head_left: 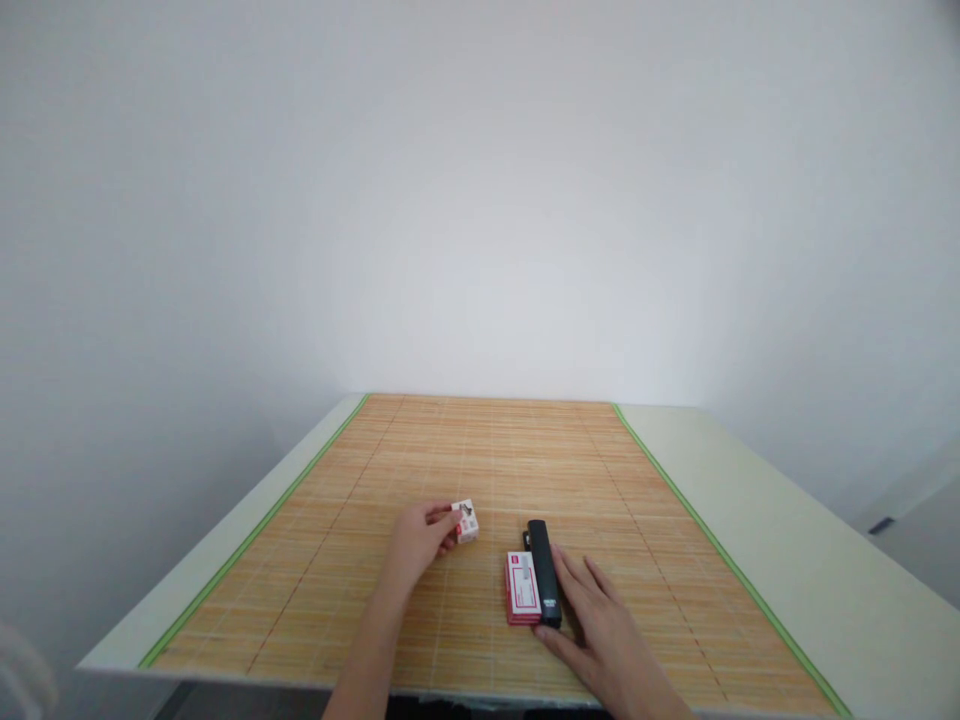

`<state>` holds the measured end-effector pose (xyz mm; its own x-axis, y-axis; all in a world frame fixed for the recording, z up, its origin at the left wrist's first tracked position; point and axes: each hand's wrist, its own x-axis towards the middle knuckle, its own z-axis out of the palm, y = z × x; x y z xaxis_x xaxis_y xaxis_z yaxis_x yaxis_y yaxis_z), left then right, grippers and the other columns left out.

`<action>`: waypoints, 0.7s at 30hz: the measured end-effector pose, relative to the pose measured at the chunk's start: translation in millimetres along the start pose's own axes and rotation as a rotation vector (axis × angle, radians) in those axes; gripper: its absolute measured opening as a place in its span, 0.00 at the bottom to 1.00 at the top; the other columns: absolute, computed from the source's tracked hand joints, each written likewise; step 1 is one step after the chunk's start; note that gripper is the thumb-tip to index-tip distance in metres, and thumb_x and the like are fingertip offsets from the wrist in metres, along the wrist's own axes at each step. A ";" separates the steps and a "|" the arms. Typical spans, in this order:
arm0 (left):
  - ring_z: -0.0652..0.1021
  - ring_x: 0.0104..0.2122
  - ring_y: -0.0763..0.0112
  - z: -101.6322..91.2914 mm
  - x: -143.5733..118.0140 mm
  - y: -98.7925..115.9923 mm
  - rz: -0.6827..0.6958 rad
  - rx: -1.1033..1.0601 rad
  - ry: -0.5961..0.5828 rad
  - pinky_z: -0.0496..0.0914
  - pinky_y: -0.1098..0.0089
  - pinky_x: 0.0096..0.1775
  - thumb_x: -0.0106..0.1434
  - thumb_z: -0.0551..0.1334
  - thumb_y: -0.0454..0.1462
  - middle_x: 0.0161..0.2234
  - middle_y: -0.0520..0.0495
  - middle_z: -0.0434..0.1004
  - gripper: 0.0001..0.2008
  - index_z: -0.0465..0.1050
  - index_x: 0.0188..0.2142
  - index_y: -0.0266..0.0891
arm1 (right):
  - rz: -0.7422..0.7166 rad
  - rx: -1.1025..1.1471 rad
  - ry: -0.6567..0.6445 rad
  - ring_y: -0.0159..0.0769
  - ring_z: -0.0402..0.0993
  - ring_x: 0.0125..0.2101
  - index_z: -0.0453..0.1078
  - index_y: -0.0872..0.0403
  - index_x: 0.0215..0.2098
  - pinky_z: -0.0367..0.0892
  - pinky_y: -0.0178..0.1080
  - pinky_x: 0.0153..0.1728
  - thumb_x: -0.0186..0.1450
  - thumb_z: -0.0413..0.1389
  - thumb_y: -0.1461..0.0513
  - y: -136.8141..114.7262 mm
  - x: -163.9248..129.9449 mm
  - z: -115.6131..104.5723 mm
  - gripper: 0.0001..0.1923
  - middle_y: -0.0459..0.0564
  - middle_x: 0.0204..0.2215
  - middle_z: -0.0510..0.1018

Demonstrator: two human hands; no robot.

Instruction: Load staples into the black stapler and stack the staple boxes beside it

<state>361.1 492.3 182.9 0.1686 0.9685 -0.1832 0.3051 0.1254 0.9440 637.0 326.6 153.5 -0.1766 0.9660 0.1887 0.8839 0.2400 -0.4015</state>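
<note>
My left hand (421,535) is closed on a small white box (466,521) with red print and a small dark picture on its top, pinched between thumb and fingers just over or on the mat. My right hand (596,615) lies with fingers stretched out along the right side of a black stapler (545,575), its thumb by the stapler's near end. Against the stapler's left side sits a stack of flat red-and-white boxes (523,585). A small dark part shows at the stapler's far left; what it belongs to is unclear.
A bamboo mat (495,450) with green edging covers the middle of a white table (750,510). The table's near edge runs just in front of me. A pale wall (487,200) rises behind the far edge.
</note>
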 end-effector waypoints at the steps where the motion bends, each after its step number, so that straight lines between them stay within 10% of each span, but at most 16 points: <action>1: 0.80 0.26 0.68 15.2 -1.7 1.8 0.010 -0.025 -0.027 0.73 0.71 0.28 0.58 0.68 0.52 0.32 0.44 0.84 0.28 0.80 0.50 0.33 | -0.007 -0.005 0.002 0.49 0.51 0.72 0.41 0.47 0.76 0.47 0.55 0.73 0.71 0.57 0.48 -0.2 0.2 -0.4 0.44 0.49 0.73 0.53; 7: 0.82 0.29 0.65 69.1 -17.1 9.5 0.086 -0.103 -0.132 0.76 0.68 0.30 0.61 0.67 0.48 0.34 0.43 0.85 0.21 0.82 0.47 0.36 | -0.025 0.005 0.010 0.49 0.52 0.71 0.43 0.45 0.76 0.47 0.56 0.73 0.71 0.58 0.49 -5.0 1.6 -4.4 0.43 0.49 0.72 0.55; 15: 0.84 0.42 0.54 72.2 -32.9 15.7 0.175 -0.097 -0.103 0.78 0.58 0.45 0.62 0.65 0.49 0.43 0.39 0.86 0.21 0.83 0.46 0.36 | -0.022 -0.011 -0.006 0.48 0.52 0.71 0.44 0.44 0.76 0.47 0.58 0.72 0.71 0.57 0.49 -8.1 3.4 -6.8 0.42 0.48 0.72 0.55; 21: 0.75 0.60 0.53 80.5 -82.0 2.4 0.130 -0.141 0.137 0.64 0.53 0.65 0.70 0.57 0.51 0.59 0.37 0.76 0.27 0.76 0.58 0.36 | -0.034 0.022 0.072 0.49 0.54 0.71 0.43 0.45 0.76 0.51 0.57 0.71 0.70 0.59 0.50 -4.2 -0.1 0.6 0.44 0.50 0.72 0.54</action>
<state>423.4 395.9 178.1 0.0660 0.9974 -0.0277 0.1535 0.0173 0.9880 633.1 325.6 154.6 -0.1741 0.9480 0.2664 0.8681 0.2754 -0.4129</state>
